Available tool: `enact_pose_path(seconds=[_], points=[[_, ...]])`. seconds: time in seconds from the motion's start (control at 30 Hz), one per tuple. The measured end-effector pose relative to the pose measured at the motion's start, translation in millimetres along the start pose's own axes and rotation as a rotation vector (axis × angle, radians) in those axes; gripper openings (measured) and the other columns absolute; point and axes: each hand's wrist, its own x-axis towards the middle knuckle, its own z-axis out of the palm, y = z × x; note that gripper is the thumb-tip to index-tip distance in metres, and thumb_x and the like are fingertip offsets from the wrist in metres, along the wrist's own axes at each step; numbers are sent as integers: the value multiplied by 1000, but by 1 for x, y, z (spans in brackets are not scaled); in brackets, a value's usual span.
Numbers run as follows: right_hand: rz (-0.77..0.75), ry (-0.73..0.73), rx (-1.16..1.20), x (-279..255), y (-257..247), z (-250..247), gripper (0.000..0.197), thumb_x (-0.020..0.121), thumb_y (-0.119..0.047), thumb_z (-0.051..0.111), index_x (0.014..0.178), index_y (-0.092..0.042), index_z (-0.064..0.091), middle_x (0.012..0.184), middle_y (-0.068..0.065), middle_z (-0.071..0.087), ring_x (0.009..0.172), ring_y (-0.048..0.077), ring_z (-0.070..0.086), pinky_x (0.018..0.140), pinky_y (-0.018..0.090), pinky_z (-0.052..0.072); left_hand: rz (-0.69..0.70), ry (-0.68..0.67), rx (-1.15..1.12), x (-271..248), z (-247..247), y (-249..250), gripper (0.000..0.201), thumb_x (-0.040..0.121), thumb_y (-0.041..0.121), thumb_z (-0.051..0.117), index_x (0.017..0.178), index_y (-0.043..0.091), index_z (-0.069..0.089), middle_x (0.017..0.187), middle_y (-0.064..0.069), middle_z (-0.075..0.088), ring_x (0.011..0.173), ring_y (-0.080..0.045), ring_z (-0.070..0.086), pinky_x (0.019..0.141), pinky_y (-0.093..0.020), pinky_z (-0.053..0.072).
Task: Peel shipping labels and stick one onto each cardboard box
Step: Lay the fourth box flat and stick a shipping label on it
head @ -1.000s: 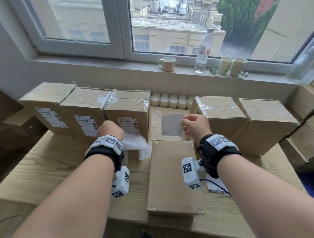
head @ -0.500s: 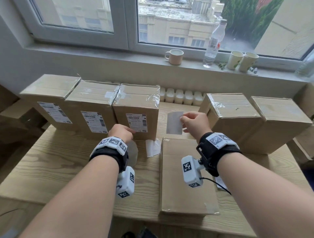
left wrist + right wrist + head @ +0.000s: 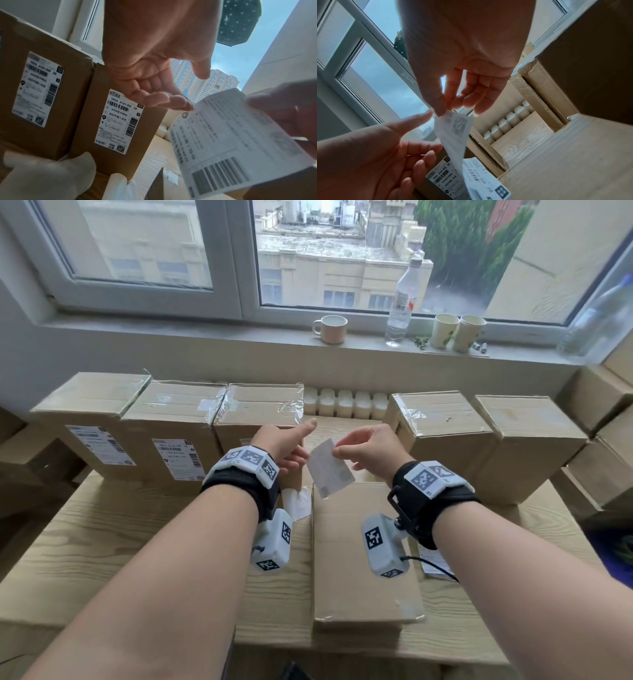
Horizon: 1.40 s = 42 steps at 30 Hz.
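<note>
My right hand (image 3: 337, 453) pinches the top edge of a peeled white shipping label (image 3: 330, 470) between thumb and forefinger, in the air above the far end of a flat cardboard box (image 3: 356, 559). In the left wrist view the label (image 3: 223, 142) shows its printed side. My left hand (image 3: 296, 455) is open with the thumb out, its fingertips (image 3: 187, 105) at the label's left corner. Three upright boxes (image 3: 171, 419) at the back left carry labels (image 3: 176, 458). Two upright boxes (image 3: 442, 433) (image 3: 527, 446) at the back right show bare fronts.
Crumpled white backing papers (image 3: 298, 503) lie on the wooden table (image 3: 102, 542) by the flat box. A printed sheet (image 3: 431, 563) lies under my right wrist. A mug (image 3: 330, 328), a bottle (image 3: 402, 302) and paper cups (image 3: 443, 330) stand on the windowsill. More boxes (image 3: 603, 405) stack at the right.
My left hand let go of the backing paper, rose from the table and came across to the label's left corner. My right hand tilted the label and brought it nearer.
</note>
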Motion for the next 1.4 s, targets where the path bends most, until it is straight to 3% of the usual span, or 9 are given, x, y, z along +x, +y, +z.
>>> enact_pose_path(seconds=[0.23,0.4,0.57,0.7,0.87,1.0,1.1,1.23,1.4], points=[[-40,-25,-5,-17,-1,-10,12,78,-12,78,70,-19,72,72,-1,68,68,11,59,57,22,48,-30,-25,67,-17,15,1,19,86,25,61,84,8,68,58,2,61,46,-9,47,47,-18,36],[-62,-28,-29,-25,3,-18,10,77,-16,79,70,-19,73,70,-2,69,64,11,58,58,25,50,-43,-47,74,-26,23,5,18,88,18,59,73,10,62,58,2,55,46,-8,42,46,-17,30],[-69,13,-41,-34,7,-26,37,72,-50,78,90,-17,75,88,-5,73,82,8,67,75,26,54,-12,-19,-21,-23,25,1,9,85,18,68,80,10,69,71,0,66,55,-8,56,55,-18,43],[47,128,-34,-35,24,-37,23,83,-38,73,96,-18,73,100,-3,71,96,13,66,90,34,53,-16,-83,-137,-22,27,-6,5,86,13,71,84,11,68,81,-1,68,69,-10,60,64,-22,50],[196,81,71,-43,44,-39,6,82,-11,75,79,-14,72,81,3,71,77,15,66,72,28,56,-29,-154,-204,-25,31,-14,14,83,15,74,96,9,72,91,-7,73,83,-16,63,82,-28,53],[218,89,147,-44,49,-36,13,84,-1,69,77,-11,69,80,6,69,74,17,65,70,29,58,-55,-188,-198,-29,36,-18,7,83,12,75,89,10,74,85,-5,71,73,-13,59,70,-23,52],[235,106,221,-43,52,-33,6,88,-6,64,83,-7,68,84,10,70,75,17,68,61,26,60,-46,-165,-196,-30,39,-24,4,80,9,77,83,11,74,76,-3,71,67,-11,59,72,-25,53],[242,114,259,-42,55,-29,24,96,-21,57,77,-8,63,76,8,69,65,16,67,58,29,58,-41,-163,-142,-30,43,-32,6,78,13,80,81,13,75,81,-3,74,69,-11,63,79,-28,54],[287,150,292,-41,60,-24,36,95,-37,58,77,-7,66,73,7,68,67,18,65,61,33,58,-53,-138,-124,-27,48,-41,7,79,14,80,82,12,74,81,-3,75,67,-10,65,69,-25,54]])
